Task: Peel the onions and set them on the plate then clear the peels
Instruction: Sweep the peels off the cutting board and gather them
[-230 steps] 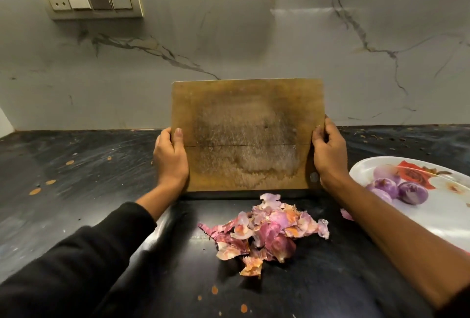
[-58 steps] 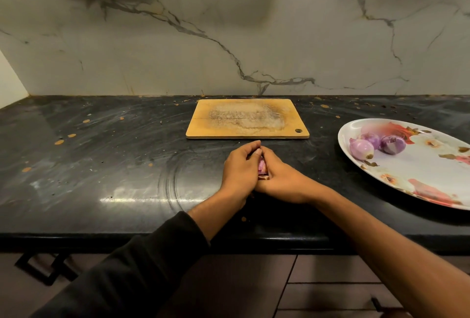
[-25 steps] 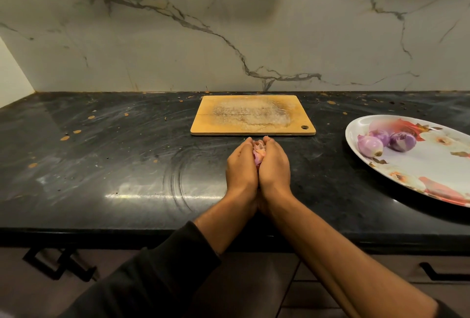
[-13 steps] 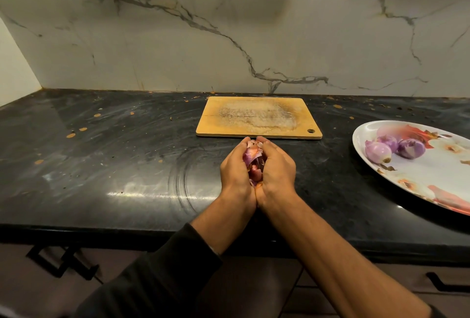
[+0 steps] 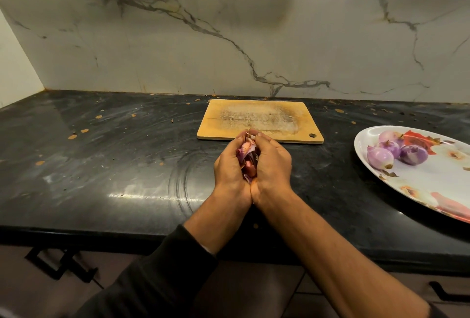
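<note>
Counter (image 5: pixel 106 170): dark stone, flecked with small bits of peel toward its back edge and left side; a few crumbs are left to wipe.
Plate (image 5: pixel 437 185): at the counter's right edge, partly out of view.
Cutting board (image 5: pixel 259 120): flat near the back edge, middle of the counter, bare of onions and peels.
Onions (image 5: pixel 396 149): three or four peeled ones clustered at the plate's left end, so peeling and plating look done.
Left hand (image 5: pixel 229 167): cupped, pressed side by side against the other hand, above the counter's front middle.
Right hand (image 5: pixel 273 165): cupped likewise, fingertips meeting the left's.
Peels (image 5: pixel 248 157): a pink and purple bunch clamped between both hands.
Progress: judged late; the gathered peels need carrying to a bin, which is not in view.
</note>
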A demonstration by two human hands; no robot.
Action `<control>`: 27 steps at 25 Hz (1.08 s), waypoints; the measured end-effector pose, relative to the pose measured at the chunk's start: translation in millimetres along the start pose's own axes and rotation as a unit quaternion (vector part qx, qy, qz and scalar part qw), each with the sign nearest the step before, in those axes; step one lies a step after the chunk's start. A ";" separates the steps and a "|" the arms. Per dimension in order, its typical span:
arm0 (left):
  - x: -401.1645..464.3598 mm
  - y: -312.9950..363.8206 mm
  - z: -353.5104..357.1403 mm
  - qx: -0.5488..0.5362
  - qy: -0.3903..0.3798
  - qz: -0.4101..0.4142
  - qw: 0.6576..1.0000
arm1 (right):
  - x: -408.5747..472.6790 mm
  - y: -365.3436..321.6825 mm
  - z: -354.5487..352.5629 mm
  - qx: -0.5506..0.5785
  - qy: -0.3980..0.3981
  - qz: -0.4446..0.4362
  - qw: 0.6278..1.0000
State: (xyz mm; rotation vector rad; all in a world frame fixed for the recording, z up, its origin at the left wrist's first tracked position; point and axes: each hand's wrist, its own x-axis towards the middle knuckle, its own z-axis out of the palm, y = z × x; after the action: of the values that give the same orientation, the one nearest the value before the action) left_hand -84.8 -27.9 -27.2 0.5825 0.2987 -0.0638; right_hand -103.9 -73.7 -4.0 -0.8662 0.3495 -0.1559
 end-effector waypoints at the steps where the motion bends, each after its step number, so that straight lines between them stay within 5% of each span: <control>1: -1.3 3.9 0.2 -0.003 -0.003 0.007 1.000 | -1.5 0.0 2.9 -0.005 -0.007 -0.001 1.000; 16: -51.2 135.3 -70.4 -0.014 0.093 0.199 0.975 | -61.5 86.5 109.4 -0.022 -0.173 0.097 0.980; 27: -103.5 231.4 -189.4 -0.091 0.173 0.333 0.923 | -150.0 207.8 184.7 0.003 -0.314 0.224 0.923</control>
State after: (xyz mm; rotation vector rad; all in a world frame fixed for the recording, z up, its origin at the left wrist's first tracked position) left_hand -199.8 266.9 -23.7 0.4829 0.4303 0.7261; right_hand -178.3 233.1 -18.0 -0.7640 -0.0647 0.5413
